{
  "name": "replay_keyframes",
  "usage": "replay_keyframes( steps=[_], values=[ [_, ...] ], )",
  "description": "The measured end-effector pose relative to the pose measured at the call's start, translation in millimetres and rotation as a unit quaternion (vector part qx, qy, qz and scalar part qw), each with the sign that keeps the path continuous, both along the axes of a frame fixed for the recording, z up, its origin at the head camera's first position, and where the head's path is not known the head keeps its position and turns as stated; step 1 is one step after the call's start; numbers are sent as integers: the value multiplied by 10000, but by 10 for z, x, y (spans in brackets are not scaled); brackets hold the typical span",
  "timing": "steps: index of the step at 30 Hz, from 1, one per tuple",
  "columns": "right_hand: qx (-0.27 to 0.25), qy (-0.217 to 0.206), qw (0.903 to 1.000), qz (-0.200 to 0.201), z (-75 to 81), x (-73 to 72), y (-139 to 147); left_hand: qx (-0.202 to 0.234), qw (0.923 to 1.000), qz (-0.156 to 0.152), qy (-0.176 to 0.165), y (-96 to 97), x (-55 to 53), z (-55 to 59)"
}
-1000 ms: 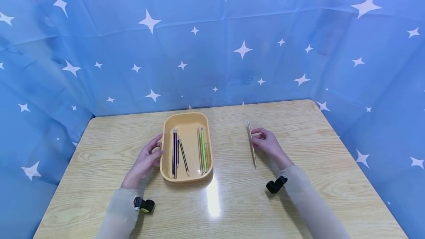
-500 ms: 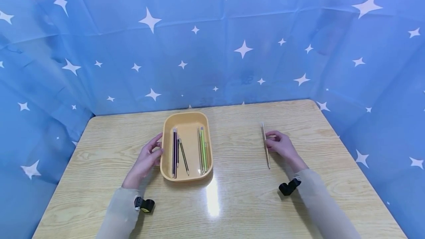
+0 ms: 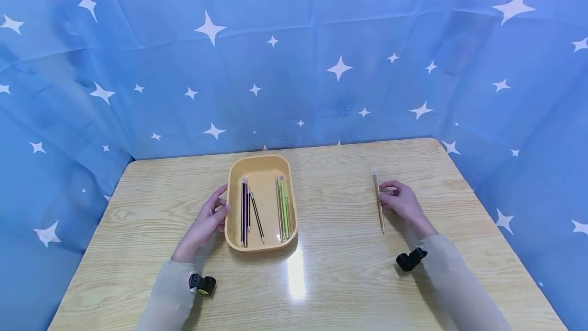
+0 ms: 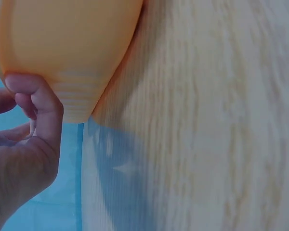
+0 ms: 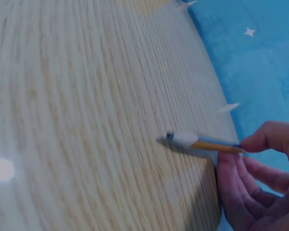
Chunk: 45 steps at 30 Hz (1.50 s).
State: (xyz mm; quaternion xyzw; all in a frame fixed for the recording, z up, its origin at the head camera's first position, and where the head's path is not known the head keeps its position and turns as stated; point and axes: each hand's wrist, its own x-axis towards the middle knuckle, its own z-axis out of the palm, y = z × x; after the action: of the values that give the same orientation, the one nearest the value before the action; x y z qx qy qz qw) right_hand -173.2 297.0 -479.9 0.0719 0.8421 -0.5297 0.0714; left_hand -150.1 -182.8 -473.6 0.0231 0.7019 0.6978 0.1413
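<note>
In the head view a yellow-orange plastic tray (image 3: 262, 249) stands on the table, left of centre. Dark pencils (image 3: 244, 213) lie along its left side, with a shorter dark one slanting beside them. Green and gold pencils (image 3: 283, 208) lie along its right side. My left hand (image 3: 209, 223) holds the tray's left edge, and in the left wrist view the thumb (image 4: 29, 85) presses its wall. Well to the right, my right hand (image 3: 404, 206) pinches a gold-coloured pencil (image 3: 378, 201) between thumb and fingertips. Its point faces me, low over the table in the right wrist view.
The wood-grain table (image 3: 335, 269) reaches back to a blue curtain (image 3: 294, 65) with white stars, which also hangs at both sides. Bare tabletop lies between the tray and my right hand. A bright reflection shows in front of the tray.
My right hand has moved to the right with the gold-coloured pencil, away from the tray. The left hand and the tray have stayed in place.
</note>
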Motion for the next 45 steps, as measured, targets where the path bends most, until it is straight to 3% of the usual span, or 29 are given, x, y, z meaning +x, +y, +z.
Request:
replay_keyframes(
  steps=[11,19,33,45],
  values=[
    [679,-37,9976,-121,-18,-11,22,116,9996,38,-238,-24,-12,-3],
    [1051,140,9943,83,0,-18,21,105,9998,68,-152,-23,-15,-7],
    [2111,512,9755,346,-23,-55,34,90,9999,-24,-104,-25,1,-8],
    [2085,577,9752,466,-27,-72,29,11,9999,-19,-114,-30,-17,-20]
  ],
)
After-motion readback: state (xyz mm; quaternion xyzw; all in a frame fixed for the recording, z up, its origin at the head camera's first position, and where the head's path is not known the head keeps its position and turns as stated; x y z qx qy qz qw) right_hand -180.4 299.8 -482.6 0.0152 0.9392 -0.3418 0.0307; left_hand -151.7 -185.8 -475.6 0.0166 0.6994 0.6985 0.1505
